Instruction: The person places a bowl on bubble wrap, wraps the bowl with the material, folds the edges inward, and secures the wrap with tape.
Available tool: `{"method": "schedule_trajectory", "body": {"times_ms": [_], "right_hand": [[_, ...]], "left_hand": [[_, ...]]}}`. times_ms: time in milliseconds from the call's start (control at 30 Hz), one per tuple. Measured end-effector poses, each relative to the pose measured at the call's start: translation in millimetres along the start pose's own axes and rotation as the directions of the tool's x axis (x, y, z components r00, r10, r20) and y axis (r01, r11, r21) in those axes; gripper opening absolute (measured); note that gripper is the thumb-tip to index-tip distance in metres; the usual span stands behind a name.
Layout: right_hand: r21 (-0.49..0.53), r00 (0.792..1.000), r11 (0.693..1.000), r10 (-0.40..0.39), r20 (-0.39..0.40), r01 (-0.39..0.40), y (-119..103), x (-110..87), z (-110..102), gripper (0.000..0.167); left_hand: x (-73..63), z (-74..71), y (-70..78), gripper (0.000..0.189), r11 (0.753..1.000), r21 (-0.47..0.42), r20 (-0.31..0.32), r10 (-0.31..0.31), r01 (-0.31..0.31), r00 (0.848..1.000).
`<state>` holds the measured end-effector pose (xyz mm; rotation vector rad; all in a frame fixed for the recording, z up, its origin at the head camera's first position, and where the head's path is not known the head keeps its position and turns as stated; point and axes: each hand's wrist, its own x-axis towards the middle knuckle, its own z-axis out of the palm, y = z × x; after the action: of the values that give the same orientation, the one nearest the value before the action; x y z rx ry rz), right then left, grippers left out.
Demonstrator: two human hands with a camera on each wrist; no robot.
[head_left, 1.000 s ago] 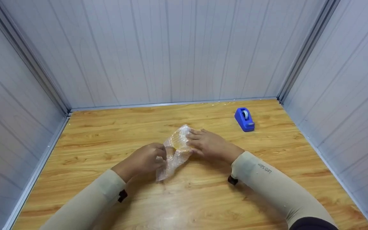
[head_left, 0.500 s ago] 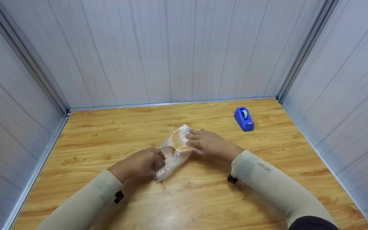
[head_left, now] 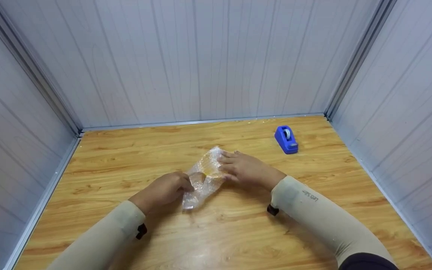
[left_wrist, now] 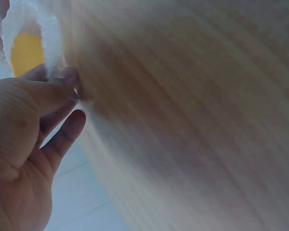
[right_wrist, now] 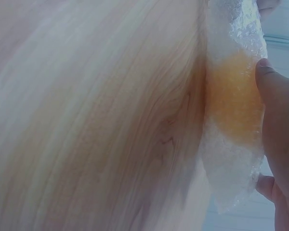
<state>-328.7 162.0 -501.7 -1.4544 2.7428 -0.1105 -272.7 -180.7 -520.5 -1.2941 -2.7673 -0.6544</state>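
Note:
A sheet of clear bubble wrap (head_left: 198, 198) lies folded round a yellow thing (left_wrist: 26, 52) near the middle of the table. The yellow thing shows through the wrap as a rounded patch in the right wrist view; its kind cannot be told. My left hand (head_left: 163, 190) pinches the left edge of the wrap between thumb and fingers, at the nearer, open end. On the farther part rests my right hand (head_left: 248, 170), its fingers laid straight over the wrap. In the right wrist view the thumb lies against the bubble wrap (right_wrist: 231, 171).
A blue tape dispenser (head_left: 286, 140) with a roll in it stands toward the back right of the wooden table (head_left: 126, 150). Pale panel walls (head_left: 212, 60) close off the back and both sides.
My left fingers have shifted their hold along the near flap of the bubble wrap, and that flap has changed shape slightly. My right hand has stayed in place.

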Motion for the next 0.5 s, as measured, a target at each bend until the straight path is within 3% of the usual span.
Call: {"method": "schedule_trajectory", "body": {"times_ms": [133,300,433,500], "right_hand": [[0.003,1.0,1.0,-0.001,0.013,0.001,-0.1,0.3,-0.3,0.055],[0.006,1.0,1.0,-0.001,0.024,0.001,1.0,0.2,-2.0,0.054],[-0.006,1.0,1.0,-0.018,0.02,0.018,2.5,1.4,-2.4,0.054],[0.002,1.0,1.0,-0.019,0.02,0.019,2.9,1.9,-2.5,0.055]], "left_hand": [[0.2,1.1,1.4,0.028,1.0,-0.011,-0.059,0.011,-0.011,0.998],[6.1,-4.5,7.7,0.019,0.99,-0.077,-0.111,-0.123,0.115,0.986],[16.0,-8.2,10.8,0.011,0.957,-0.192,-0.108,-0.241,0.217,0.965],[22.4,-8.1,10.7,0.012,0.924,-0.286,-0.089,-0.288,0.253,0.953]]}}
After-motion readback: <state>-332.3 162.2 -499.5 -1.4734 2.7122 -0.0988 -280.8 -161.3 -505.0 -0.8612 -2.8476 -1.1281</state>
